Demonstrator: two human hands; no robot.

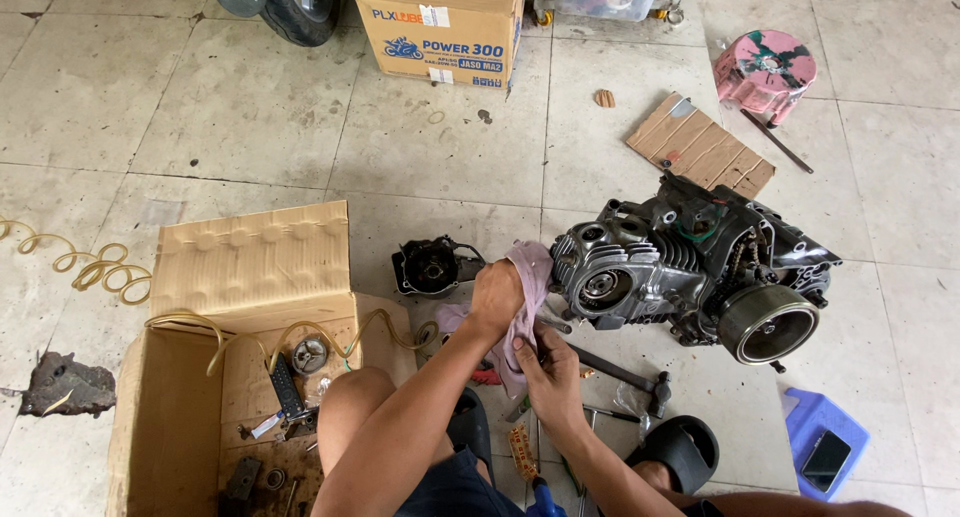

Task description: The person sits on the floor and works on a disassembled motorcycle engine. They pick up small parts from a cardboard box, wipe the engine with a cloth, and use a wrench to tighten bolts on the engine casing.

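Both hands are closed on a pale pink rag (527, 289) in the middle of the scene. The left hand (497, 295) clenches the upper part of the cloth, knuckles toward the far side, and the right hand (546, 369) grasps the lower part just nearer, fingers curled around the folds. The rag hangs stretched between them, its long axis running near to far, with its far end rising toward the motorcycle engine (690, 272) just to the right; whether the cloth touches the engine's cylinder head cannot be told. The engine lies on the tiled floor (250, 107), its long axis left to right, the finned cylinder head pointing left toward the hands and the round flywheel housing facing near and right. Just left of the left hand sits a dark engine cover (432, 267). Near the right hand a hammer (625, 375) lies on the floor, its head to the right. Further left stands an open cardboard box (230, 377) holding small parts, with a coiled yellowish hose (95, 267) trailing across it. To the far right are a pink plastic stool (766, 72) and a piece of flat cardboard (700, 145), and near right a phone (826, 460) rests on a blue stool (815, 417).
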